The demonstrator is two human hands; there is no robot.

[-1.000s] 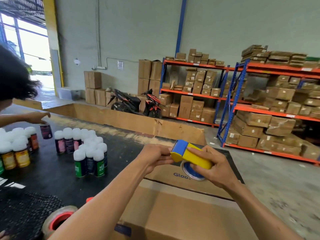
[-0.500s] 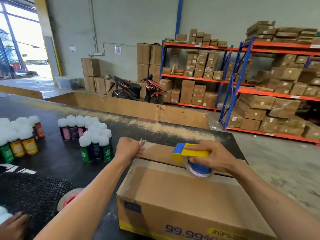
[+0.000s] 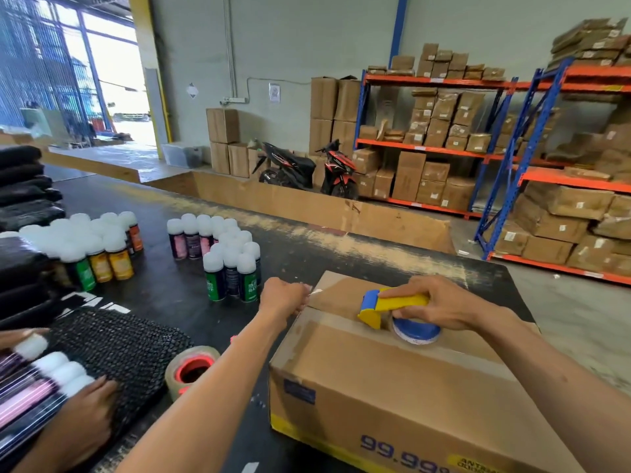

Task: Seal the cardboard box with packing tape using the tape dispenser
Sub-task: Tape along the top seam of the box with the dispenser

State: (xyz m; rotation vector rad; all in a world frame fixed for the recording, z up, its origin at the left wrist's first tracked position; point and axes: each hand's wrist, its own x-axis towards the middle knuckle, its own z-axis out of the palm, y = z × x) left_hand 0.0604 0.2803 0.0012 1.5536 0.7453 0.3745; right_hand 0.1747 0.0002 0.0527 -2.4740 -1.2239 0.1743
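A brown cardboard box (image 3: 382, 380) lies on the black table in front of me, flaps closed. My right hand (image 3: 433, 303) grips the yellow and blue tape dispenser (image 3: 392, 307), which rests on the box top near the middle seam, its blue tape roll underneath. My left hand (image 3: 281, 298) is at the box's far left corner, fingers pinched on the free end of the clear tape (image 3: 312, 291). A strip of clear tape stretches along the seam between my two hands.
Several white-capped bottles (image 3: 232, 257) stand in groups on the table to the left. A spare tape roll (image 3: 191, 368) with a red core lies left of the box. Another person's hand (image 3: 85, 414) holds black netting (image 3: 116, 346) and wrapped bottles at bottom left.
My left hand has pulled the tape end away from the dispenser to the box's left corner. The dispenser has come down onto the box top. The camera has tilted down.
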